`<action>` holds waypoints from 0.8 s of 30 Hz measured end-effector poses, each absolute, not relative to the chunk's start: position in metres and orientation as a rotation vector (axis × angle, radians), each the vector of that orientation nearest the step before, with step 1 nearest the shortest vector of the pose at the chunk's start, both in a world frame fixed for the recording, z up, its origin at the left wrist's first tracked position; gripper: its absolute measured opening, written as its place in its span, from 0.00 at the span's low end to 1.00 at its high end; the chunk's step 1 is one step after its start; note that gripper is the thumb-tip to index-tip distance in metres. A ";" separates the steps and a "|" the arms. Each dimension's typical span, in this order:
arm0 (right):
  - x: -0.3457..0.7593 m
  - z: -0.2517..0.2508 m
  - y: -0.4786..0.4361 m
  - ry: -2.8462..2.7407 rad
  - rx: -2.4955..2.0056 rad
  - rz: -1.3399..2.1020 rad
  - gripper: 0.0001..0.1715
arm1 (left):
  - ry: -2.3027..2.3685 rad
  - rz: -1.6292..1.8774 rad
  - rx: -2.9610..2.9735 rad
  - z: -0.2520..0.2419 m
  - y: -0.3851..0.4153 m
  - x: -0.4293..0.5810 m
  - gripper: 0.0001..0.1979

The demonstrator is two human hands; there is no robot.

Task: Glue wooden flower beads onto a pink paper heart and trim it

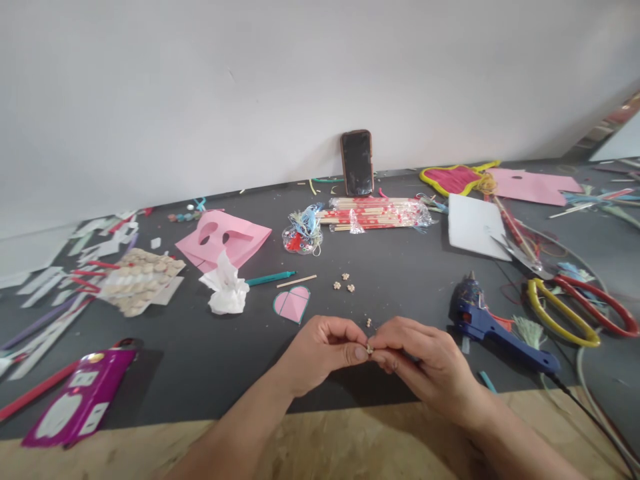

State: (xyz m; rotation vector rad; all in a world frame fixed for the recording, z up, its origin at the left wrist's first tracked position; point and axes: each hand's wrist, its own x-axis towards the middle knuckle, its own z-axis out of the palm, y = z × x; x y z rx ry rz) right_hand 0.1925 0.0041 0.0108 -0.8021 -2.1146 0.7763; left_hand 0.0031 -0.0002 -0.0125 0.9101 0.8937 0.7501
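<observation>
Now the left hand (320,353) and the right hand (425,360) are both closed, pinching one tiny wooden piece (370,349) together, just below the pink paper heart (291,304).

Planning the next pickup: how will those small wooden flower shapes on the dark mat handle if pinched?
The flower shapes look stiff, and probably very light, so a careless nudge could scatter them. Their thin lobes may chip. The bumpy outline should limit rolling, and the piece between the left hand and right hand seems pinchable.
</observation>
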 end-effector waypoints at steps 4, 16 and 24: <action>0.193 0.010 0.004 -2.112 -0.794 0.786 0.07 | 0.883 0.740 0.923 -0.013 0.000 0.003 0.14; 0.193 0.008 0.004 -2.107 -0.797 0.770 0.08 | 0.883 0.748 0.864 -0.013 0.000 0.002 0.12; 0.194 0.007 0.005 -2.082 -0.758 0.753 0.08 | 0.878 0.750 0.860 -0.013 0.001 0.002 0.12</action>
